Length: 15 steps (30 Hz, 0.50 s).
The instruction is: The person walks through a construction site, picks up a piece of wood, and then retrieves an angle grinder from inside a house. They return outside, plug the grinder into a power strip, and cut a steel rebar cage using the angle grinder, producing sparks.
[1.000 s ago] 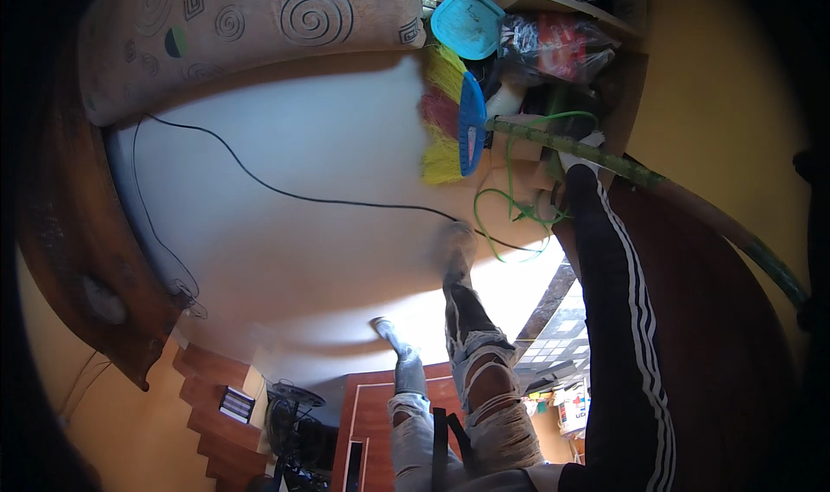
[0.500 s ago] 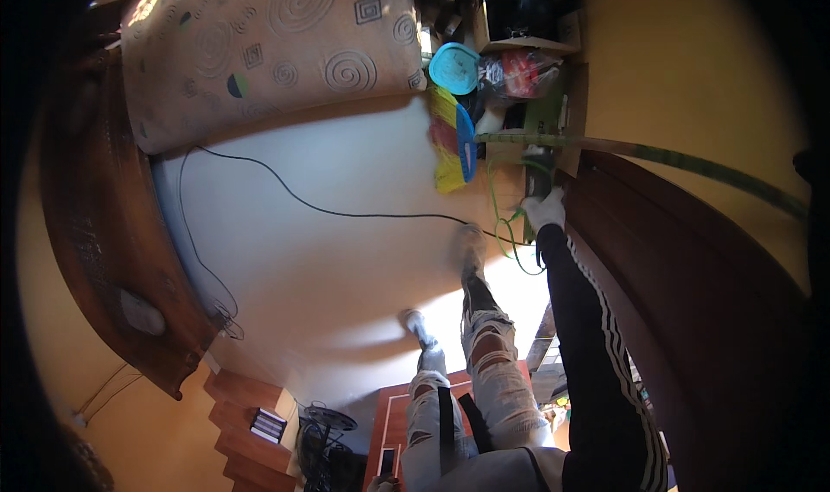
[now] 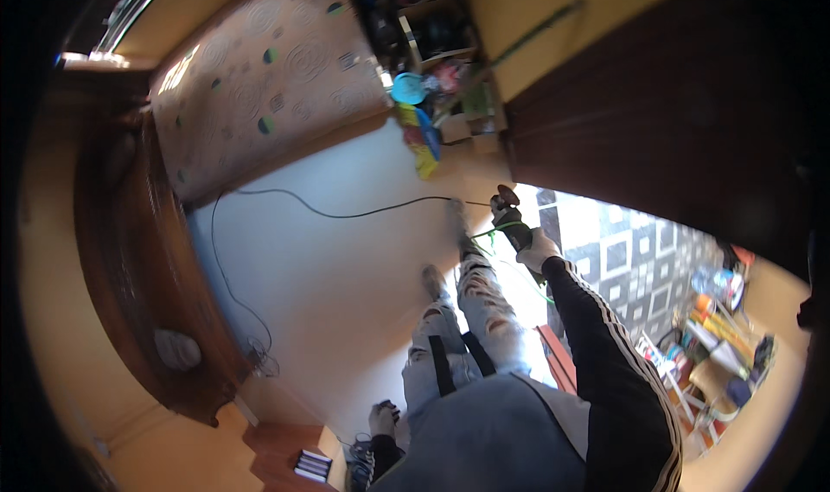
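My right hand (image 3: 539, 248), in a pale glove, is closed around the body of an angle grinder (image 3: 514, 230). The grinder's round brownish disc (image 3: 508, 195) is at its far end, and a bright green cord (image 3: 500, 229) hangs in a loop around it. It is held in the air to the right of my legs, beside the doorway. Low in the picture, my left hand (image 3: 383, 418) hangs beside my left thigh. Its fingers are curled around something small and dark that I cannot make out.
A black cable (image 3: 337, 214) winds across the pale floor. A mattress with spirals (image 3: 268, 68) leans beyond it, and a wooden bed board (image 3: 138, 267) stands left. Bags and boxes (image 3: 462, 116) fill the far corner. A dark door (image 3: 640, 137) is at right, beside a patterned rug (image 3: 622, 258).
My right hand has lifted the grinder away from the boxes and closer to me. My view has turned toward the doorway, and more of my left hand shows.
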{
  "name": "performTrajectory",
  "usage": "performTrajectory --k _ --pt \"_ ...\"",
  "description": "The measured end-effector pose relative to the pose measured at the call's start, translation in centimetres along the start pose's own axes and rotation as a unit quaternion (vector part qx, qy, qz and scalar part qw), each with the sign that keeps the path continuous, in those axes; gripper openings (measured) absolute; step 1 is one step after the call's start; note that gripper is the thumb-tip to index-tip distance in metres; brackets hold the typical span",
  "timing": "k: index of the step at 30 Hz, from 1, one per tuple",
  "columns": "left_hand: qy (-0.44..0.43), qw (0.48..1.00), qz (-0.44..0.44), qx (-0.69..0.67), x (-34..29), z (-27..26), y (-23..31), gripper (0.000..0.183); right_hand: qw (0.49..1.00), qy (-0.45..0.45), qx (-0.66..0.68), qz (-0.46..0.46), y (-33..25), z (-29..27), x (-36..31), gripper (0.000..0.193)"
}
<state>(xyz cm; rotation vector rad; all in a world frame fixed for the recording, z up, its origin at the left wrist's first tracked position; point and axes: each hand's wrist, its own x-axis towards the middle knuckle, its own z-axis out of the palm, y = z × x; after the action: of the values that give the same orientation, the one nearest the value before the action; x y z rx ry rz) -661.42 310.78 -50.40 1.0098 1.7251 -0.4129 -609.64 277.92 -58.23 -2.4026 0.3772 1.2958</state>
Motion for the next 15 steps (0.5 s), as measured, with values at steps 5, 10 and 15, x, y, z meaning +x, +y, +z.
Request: performTrajectory --k 5,10,15 --pt "-0.051 0.994 0.089 0.024 3.3 -2.7 4.2 0.016 0.994 0.024 0.057 0.094 11.3 1.5 -14.6 0.105" --pt "-0.045 0.983 0.164 0.071 3.9 2.3 11.9 0.014 0.963 0.025 0.19 0.192 23.3 3.7 -23.1 0.118" --pt "-0.127 0.938 0.25 0.204 0.2 13.6 19.4 0.01 0.895 0.108 0.328 0.283 34.4 7.4 -25.0 0.108"
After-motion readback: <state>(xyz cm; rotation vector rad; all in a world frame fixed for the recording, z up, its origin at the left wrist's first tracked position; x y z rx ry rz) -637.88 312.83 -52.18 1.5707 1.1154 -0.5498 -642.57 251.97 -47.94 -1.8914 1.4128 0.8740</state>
